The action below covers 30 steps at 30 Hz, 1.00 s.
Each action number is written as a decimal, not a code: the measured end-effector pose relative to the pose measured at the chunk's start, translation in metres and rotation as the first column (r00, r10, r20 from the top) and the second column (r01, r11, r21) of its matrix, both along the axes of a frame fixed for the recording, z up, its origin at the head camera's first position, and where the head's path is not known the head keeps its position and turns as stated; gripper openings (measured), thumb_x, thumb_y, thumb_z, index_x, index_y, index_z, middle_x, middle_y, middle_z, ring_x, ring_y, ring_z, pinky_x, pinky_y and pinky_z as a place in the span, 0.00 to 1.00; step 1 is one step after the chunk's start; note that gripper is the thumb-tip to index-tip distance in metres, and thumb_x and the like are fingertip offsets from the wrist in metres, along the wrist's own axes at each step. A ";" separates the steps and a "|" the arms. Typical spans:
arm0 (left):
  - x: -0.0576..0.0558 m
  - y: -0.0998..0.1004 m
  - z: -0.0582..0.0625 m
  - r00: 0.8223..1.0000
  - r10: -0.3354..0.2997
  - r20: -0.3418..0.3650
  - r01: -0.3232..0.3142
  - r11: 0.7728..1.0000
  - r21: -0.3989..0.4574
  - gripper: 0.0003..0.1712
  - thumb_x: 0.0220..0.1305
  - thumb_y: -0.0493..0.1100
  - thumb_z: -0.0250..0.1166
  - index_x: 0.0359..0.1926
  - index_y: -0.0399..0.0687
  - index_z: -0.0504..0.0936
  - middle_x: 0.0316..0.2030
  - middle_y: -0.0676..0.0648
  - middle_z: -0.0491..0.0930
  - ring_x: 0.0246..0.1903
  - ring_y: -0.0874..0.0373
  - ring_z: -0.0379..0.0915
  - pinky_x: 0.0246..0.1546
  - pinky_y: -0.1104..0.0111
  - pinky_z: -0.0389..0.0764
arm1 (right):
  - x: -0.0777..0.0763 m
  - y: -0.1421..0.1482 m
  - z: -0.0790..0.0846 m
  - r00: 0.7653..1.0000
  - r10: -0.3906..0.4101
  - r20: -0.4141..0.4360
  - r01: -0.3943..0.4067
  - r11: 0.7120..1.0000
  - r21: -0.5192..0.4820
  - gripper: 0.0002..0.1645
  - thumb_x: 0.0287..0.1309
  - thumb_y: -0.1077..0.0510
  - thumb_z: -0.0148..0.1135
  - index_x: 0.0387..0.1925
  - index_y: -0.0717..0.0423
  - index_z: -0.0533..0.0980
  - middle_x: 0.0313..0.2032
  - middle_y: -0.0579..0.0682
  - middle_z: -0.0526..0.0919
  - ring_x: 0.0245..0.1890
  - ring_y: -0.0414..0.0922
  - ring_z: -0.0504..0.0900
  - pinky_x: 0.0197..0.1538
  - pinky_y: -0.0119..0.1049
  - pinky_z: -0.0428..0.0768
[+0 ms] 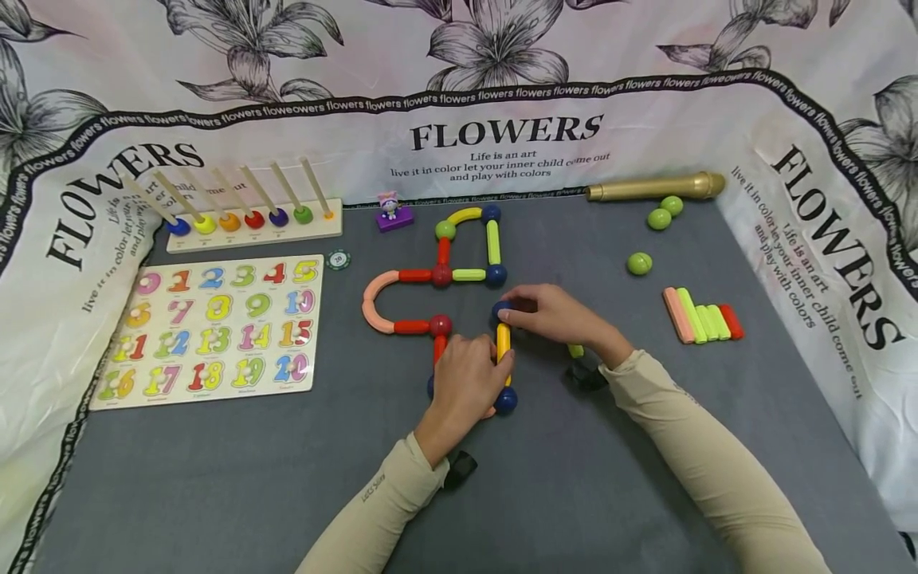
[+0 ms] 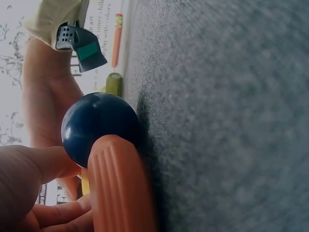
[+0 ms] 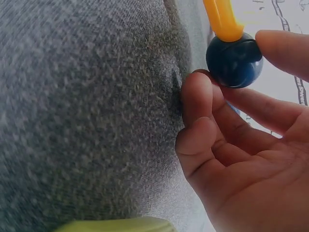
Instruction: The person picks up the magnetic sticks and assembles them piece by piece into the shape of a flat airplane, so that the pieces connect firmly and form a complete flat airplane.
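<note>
My right hand (image 1: pixel 558 320) pinches a dark blue ball (image 3: pixel 234 65) between thumb and fingers, at the far end of a yellow stick (image 1: pixel 504 343). Thumb and fingers of my left hand (image 1: pixel 466 379) grip the same stick near its lower end. There it meets a second blue ball (image 2: pixel 99 125), with a salmon curved piece (image 2: pixel 120 188) joined to it. Beside my left hand, a red ball (image 1: pixel 441 325) and red sticks link to a salmon arc (image 1: pixel 370 301). Farther up, a closed loop includes a green ball (image 1: pixel 445 229). My left hand partly hides the lower pieces.
A lime stick (image 1: pixel 576 351) lies by my right wrist. To the right are several loose sticks (image 1: pixel 699 319), green balls (image 1: pixel 640 264) and a gold rod (image 1: pixel 656 187). A number board (image 1: pixel 215 331), a peg stand (image 1: pixel 254 236) and a purple figurine (image 1: pixel 394 219) stand left and behind.
</note>
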<state>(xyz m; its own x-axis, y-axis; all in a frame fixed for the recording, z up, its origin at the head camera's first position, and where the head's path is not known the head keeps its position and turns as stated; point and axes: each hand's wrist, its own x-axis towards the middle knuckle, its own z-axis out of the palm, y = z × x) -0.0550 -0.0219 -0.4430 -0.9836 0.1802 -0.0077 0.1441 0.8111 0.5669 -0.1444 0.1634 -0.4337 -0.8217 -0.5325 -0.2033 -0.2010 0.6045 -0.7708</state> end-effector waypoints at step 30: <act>-0.002 -0.091 0.001 0.984 0.119 0.130 -0.137 0.982 0.132 0.13 0.74 0.48 0.70 0.38 0.41 0.89 0.21 0.51 0.77 0.21 0.55 0.71 0.24 0.63 0.71 | 0.018 0.063 0.016 0.956 -0.138 -0.258 0.181 0.972 0.149 0.12 0.77 0.54 0.64 0.42 0.60 0.85 0.33 0.51 0.85 0.30 0.46 0.79 0.37 0.45 0.78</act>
<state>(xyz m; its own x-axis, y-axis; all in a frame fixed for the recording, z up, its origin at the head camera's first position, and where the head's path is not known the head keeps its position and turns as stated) -0.0571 -0.1127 -0.4424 -0.9919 0.0605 -0.1116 -0.0323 0.7296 0.6831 -0.1265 0.2269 -0.4178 -0.9288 -0.3654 -0.0614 -0.2603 0.7614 -0.5937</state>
